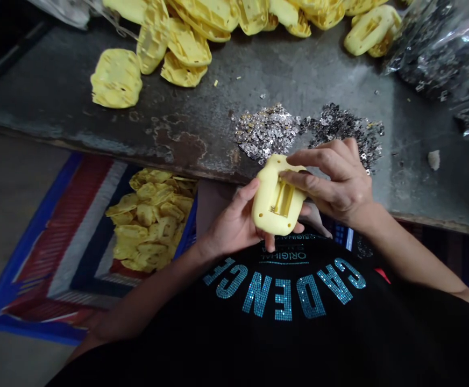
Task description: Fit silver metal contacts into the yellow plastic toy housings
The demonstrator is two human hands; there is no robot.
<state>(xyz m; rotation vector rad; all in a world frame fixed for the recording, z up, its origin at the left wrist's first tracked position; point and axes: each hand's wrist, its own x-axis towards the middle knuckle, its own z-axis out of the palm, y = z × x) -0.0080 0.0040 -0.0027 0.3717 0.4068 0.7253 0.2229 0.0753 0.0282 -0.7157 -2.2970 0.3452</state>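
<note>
A person at a scuffed grey workbench cradles a yellow plastic shell in the left hand, thumb along one side and fingers curled beneath, holding the piece near the bench's front edge. The right hand is partly closed, its fingertips set at the upper end of the shell's long recess; whether they pinch a small part cannot be made out from here. Just beyond lie two heaps of tiny metal pieces, one bright, one darker, with more yellow shells crowding the far side and clear bags at right. Below, to the person's left, a blue-rimmed crate holds further shells. The step in hand looks like finger work at that recess; the next move would seem to call for a steady left grip and careful fingertip pressure.
</note>
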